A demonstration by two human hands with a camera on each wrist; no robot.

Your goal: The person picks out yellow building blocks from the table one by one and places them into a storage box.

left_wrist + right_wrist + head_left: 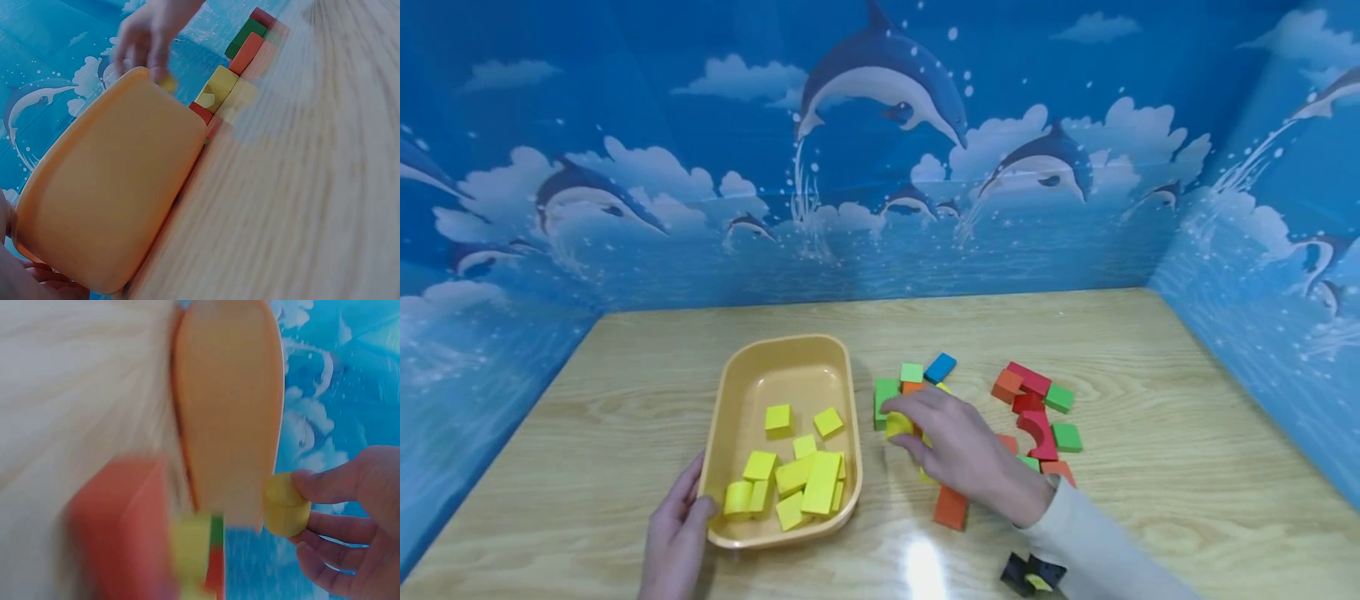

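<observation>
My right hand (958,442) pinches a yellow cylinder block (286,505) between thumb and fingers, held up off the table. In the head view it is just right of a tan plastic tray (790,343), over a group of loose blocks. My left hand (676,529) grips the tray's near left corner, thumb at the rim and fingers along the outer wall. Inside the tray lie several yellow blocks (822,483), mostly toward its near end. The left wrist view shows mainly the tray's outer wall (112,181), which hides what is inside.
Under and beside my right hand lie a green block (886,404), a blue block (940,367) and an orange block (951,508). Farther right is a cluster with a red arch block (1039,435). A black object (1032,575) is near the front edge. Dolphin-printed walls (880,250) enclose the table.
</observation>
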